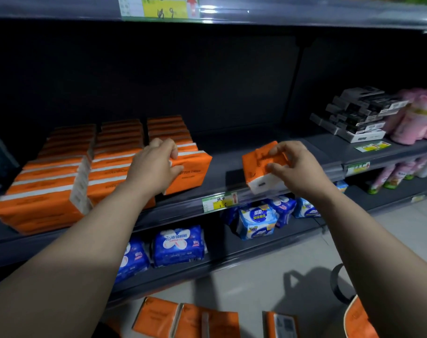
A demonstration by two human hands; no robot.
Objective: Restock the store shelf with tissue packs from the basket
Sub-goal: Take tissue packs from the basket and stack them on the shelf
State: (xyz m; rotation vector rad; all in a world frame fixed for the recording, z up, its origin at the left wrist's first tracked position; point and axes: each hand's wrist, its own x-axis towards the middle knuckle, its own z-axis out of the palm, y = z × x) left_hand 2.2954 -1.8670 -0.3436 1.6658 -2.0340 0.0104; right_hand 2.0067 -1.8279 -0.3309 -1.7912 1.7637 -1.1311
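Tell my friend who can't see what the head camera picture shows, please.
The right hand holds an orange tissue pack at the front of the dark shelf. The left hand grips the front pack of the orange rows already stocked there. Below lie spare orange packs.

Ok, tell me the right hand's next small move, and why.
Probably slide the tissue pack in the right hand leftward, up against the orange row that the left hand holds. Bare shelf lies between them, and the pack is tilted near the shelf's front edge.

Orange packs (159, 318) half beyond the bottom edge.
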